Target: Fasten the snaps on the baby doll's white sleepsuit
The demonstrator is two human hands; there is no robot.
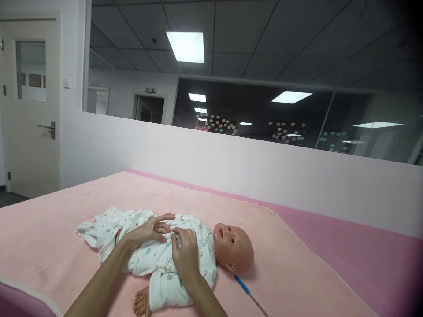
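A baby doll lies on its back on a pink padded surface, its head [234, 248] to the right and its legs to the left. It wears a white printed top [165, 288] and white printed pants [99, 229]. Over the doll's belly, my left hand [147, 231] has thumb and index finger spread, the other fingers curled near the top's front edge. My right hand [185, 253] rests on the chest, thumb and fingertips bent at the cloth's edge; whether they pinch it is too small to tell.
Below the doll's head, a thin tool with a blue handle [242, 284] lies on the pink cover [297, 281]. A white wall [198, 154] with a wide window stands behind. At the far left is a door [29, 132].
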